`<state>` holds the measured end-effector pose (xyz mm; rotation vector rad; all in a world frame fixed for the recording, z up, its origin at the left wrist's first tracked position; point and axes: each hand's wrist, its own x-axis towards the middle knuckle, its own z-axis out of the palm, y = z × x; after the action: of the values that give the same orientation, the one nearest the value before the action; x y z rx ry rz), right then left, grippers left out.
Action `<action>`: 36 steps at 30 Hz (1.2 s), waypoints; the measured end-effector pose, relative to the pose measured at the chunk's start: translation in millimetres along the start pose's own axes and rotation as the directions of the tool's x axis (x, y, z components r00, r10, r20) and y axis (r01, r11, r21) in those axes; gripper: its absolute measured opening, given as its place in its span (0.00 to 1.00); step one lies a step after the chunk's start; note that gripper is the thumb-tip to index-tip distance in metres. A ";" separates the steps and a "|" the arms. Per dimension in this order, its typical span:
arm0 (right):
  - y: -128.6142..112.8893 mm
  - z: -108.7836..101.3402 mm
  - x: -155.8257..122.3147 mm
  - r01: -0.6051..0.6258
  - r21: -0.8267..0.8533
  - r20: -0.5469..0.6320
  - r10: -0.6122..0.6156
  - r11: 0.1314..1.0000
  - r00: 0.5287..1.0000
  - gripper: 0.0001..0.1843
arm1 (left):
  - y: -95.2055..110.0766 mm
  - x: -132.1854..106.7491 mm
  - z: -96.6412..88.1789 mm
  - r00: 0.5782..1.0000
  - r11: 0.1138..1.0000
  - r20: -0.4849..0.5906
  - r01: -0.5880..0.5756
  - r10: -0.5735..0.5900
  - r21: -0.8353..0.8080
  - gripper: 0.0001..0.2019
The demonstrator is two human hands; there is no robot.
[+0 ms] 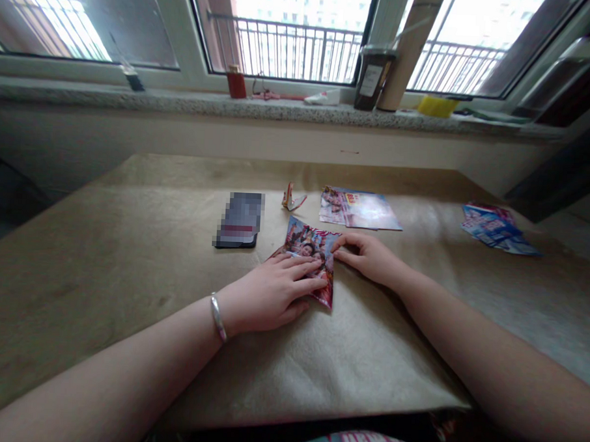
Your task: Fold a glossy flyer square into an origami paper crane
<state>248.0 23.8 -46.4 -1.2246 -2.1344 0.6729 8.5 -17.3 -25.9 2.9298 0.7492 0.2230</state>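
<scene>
My left fingers lie spread on a packet midway between the table's near and far edges; my right fingers curl nearly closed at its side, grip unclear; it looks not yet opened; nearer the far edge, a scrap and glossy cards lie loose.

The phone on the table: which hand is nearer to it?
Left. The left hand lies on the packet, just off the phone's near right corner; the right hand is farther right, at the packet's edge.
</scene>
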 end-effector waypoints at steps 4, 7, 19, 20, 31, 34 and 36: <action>-7.5 3.5 -2.0 0.042 -0.105 -0.025 -0.045 0.994 0.999 0.05 | -1.3 -0.4 1.3 1.000 1.000 0.004 0.006 -0.006 0.004 0.24; -15.4 5.6 -3.4 0.079 -0.191 -0.094 -0.099 0.978 0.991 0.04 | -3.7 -0.8 3.7 1.000 1.000 0.008 0.008 -0.008 0.004 0.25; -23.4 3.3 -4.4 0.067 -0.290 -0.250 -0.143 0.955 0.958 0.05 | -5.9 -1.5 5.5 0.999 0.999 0.021 0.027 -0.026 -0.031 0.26; -24.0 3.3 -4.7 0.074 -0.292 -0.254 -0.152 0.953 0.955 0.05 | -6.0 -1.5 5.6 1.000 0.999 0.014 0.025 -0.025 -0.032 0.26; -27.8 7.2 -10.3 -0.045 -0.150 -0.314 -0.005 0.988 0.949 0.13 | -5.6 -1.4 5.4 0.999 0.999 -0.022 0.043 -0.043 -0.010 0.25; -32.0 2.4 -11.9 -0.043 -0.146 -0.259 0.004 0.988 0.966 0.07 | -5.1 -1.5 4.9 0.998 0.998 -0.027 0.064 -0.064 0.002 0.24; -34.5 -1.3 -13.3 -0.059 -0.163 -0.209 0.023 0.985 0.978 0.06 | -4.5 -1.3 4.3 0.996 0.996 -0.022 0.092 -0.092 0.002 0.24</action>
<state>234.0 -3.3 -25.5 -1.3681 -2.0291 0.3687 6.0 -14.3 -31.0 2.8912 0.8853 0.2466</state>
